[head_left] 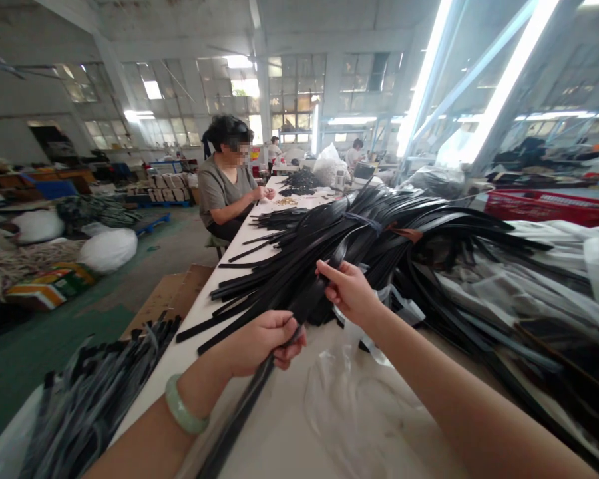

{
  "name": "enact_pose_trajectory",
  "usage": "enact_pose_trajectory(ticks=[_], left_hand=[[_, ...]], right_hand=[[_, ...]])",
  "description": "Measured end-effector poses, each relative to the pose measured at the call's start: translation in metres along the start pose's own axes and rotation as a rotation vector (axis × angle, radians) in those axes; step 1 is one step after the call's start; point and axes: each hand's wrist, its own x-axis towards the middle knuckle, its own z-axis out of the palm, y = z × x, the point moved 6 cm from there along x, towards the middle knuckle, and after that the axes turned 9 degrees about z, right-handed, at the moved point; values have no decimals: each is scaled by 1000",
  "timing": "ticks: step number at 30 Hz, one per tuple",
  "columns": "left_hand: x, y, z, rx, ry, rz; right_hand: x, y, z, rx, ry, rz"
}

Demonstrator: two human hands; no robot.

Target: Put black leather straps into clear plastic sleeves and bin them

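Observation:
My left hand (274, 339), with a pale green bangle (184, 406) at its wrist, is closed around a long black strap (244, 412). The strap runs down toward the bottom edge of the view. Up and to the right, my right hand (347, 289) pinches a black strap (343, 249) between thumb and fingers; whether it is the same strap I cannot tell. Just beyond both hands lies a big pile of black straps (289, 266), bound partway along by a blue-grey tie (363, 221). Clear plastic wrap (354, 399) lies under my right forearm.
Across the white table (199, 319) on the left sits a co-worker (229, 179), hands together near small brass-coloured pieces (286, 201). More straps (104, 386) hang beside the table's left edge. A red crate (549, 207) and white plastic sheeting (519, 273) are at the right.

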Motion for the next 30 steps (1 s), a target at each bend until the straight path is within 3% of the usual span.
enact_pose_trajectory(ticks=[3,6,11,14,17,21,25,27,30], left_hand=[[1,3,3,-97,53,52],[1,7,6,-142,47,76],[0,4,-5,-68,136,-6],[0,-4,-16,41,235,-95],[2,-10,-15,19,250,-143],[3,-10,-12,-51,228,-141],[2,-9,-12,-60,189,-144],[0,-6,-10,-79,150,-135],[-1,-2,-3,-145,82,-128]], right_hand=[[-9,-9,5,-168,29,-179],[-16,-13,11,-311,19,-243],[-18,-34,-4,-434,205,-384],[-15,-38,-5,-476,150,-347],[-15,-37,0,-517,51,-278],[-17,-31,7,-537,-11,-195],[-14,-25,4,-331,-47,-113],[-13,-29,0,-254,-31,-144],[-15,-38,-2,-406,-46,-216]])
